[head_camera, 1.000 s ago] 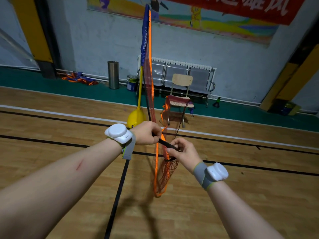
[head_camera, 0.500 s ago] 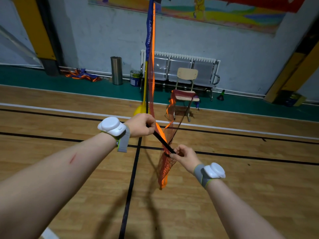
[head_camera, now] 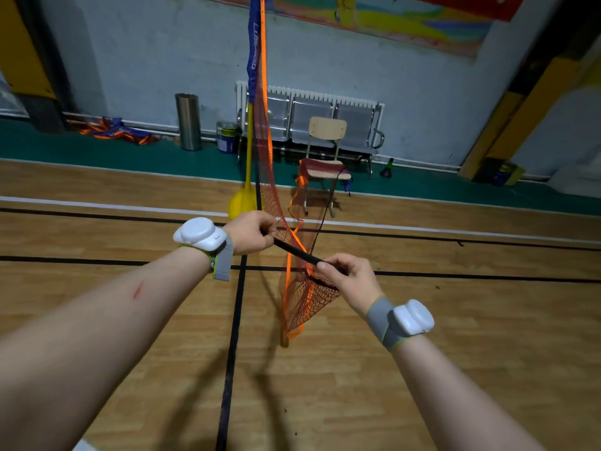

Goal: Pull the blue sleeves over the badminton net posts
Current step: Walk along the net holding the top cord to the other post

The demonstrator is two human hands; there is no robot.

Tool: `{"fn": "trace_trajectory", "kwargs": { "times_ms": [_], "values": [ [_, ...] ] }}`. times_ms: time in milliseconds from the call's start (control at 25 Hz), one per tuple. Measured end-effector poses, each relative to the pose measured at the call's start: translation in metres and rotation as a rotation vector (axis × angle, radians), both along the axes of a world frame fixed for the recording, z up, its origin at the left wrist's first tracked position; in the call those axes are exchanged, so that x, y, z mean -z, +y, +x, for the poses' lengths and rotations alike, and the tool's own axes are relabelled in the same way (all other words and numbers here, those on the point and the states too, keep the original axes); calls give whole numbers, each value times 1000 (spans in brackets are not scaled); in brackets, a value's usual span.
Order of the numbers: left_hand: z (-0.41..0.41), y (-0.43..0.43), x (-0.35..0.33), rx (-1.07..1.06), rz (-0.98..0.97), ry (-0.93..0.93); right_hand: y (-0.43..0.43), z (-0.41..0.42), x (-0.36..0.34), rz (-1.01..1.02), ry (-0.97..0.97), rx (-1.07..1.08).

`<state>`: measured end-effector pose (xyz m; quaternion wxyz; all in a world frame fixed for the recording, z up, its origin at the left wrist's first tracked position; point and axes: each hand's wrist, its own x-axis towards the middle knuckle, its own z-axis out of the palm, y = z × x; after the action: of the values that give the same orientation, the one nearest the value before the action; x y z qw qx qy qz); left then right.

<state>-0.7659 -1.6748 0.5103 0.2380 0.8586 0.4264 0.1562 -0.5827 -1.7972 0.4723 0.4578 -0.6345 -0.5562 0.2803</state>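
Head view showed the blue sleeve (head_camera: pixel 253 53) upright on the far yellow post (head_camera: pixel 248 141). Nearer, left hand (head_camera: pixel 250 234) and right hand (head_camera: pixel 349 276) each pinched the black rod (head_camera: pixel 292 250) at the loose end of the net (head_camera: pixel 305 301). I judged this end unsleeved; the next move called for feeding the rod into its sleeve.

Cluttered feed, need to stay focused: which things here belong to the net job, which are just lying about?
Job: left hand, right hand, the black strap both grip, orange net, blue sleeve, yellow post.
Lying about: metal bin, paint can, bench seats, fabric bundle by the wall.
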Motion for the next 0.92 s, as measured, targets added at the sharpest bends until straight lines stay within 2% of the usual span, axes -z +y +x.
{"fn": "trace_trajectory", "kwargs": {
  "times_ms": [120,400,760,920],
  "values": [
    [8,-13,2,16,19,32,-13,-10,-8,16,-17,-18],
    [36,-51,5,248,73,161,-33,-3,-12,-19,-21,-52],
    [62,-74,3,259,189,190,-36,31,-7,-81,-65,-84],
    [70,-80,-5,251,152,173,-34,44,-1,-100,-72,-79]
  ]
}}
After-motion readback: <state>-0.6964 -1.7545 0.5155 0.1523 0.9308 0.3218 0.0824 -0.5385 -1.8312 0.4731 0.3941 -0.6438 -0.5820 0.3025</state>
